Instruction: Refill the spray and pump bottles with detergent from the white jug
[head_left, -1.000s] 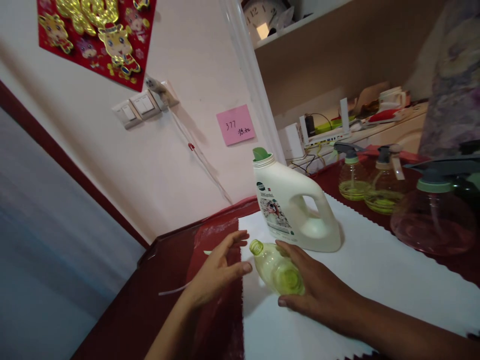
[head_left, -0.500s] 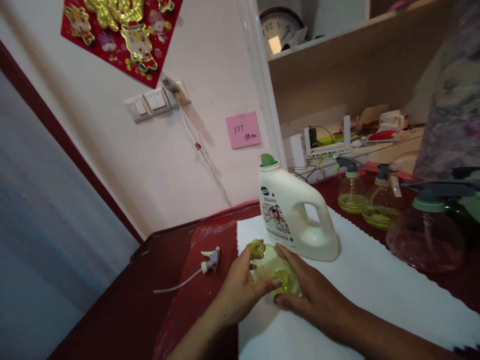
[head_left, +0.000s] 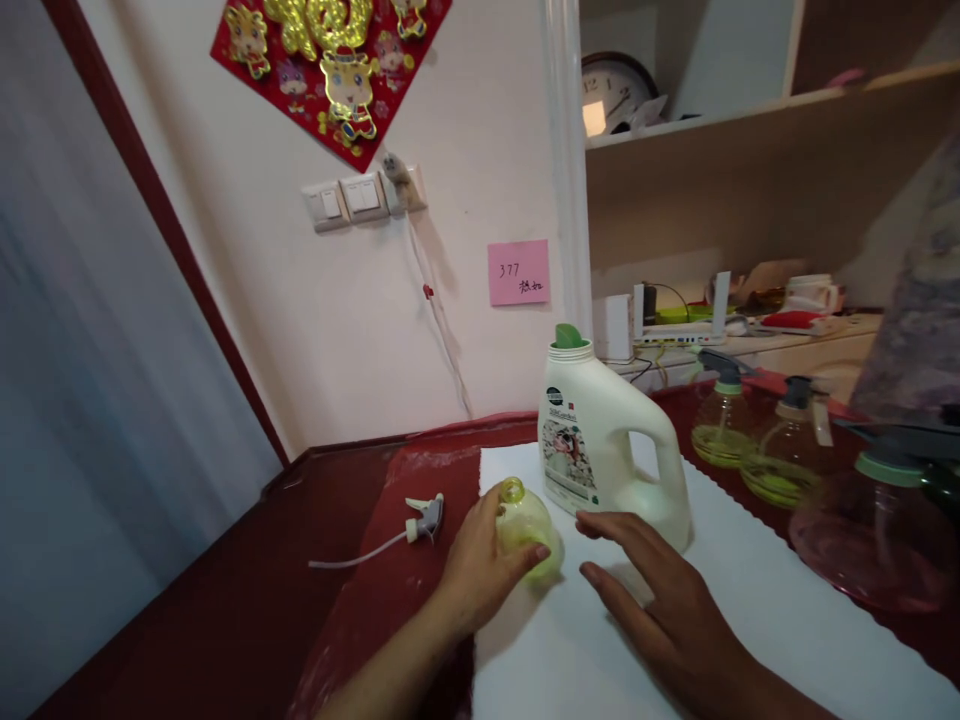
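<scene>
My left hand point(head_left: 484, 555) is wrapped round a small yellow see-through spray bottle point(head_left: 529, 525) with no top on its neck, standing on the white mat point(head_left: 570, 640). To the right of it, my right hand point(head_left: 649, 590) is off the bottle, with fingers and thumb apart and nothing between them. Just behind the hands stands a large cream detergent jug point(head_left: 611, 445) with a green spout and a side handle. A grey and white trigger sprayer head point(head_left: 426, 520) with a long thin tube lies on the dark red table, left of the mat.
Along the right side stand several spray bottles: two with yellow-green liquid point(head_left: 720, 440) point(head_left: 780, 480) and a pink one point(head_left: 862, 540). A shelf behind holds a white router point(head_left: 682, 325). A plugged-in cable point(head_left: 439, 320) hangs down the wall.
My right hand has let go of the yellow bottle and moved right, its fingers opening. The left hand still holds the bottle, which now stands more upright. The camera view has shifted slightly.
</scene>
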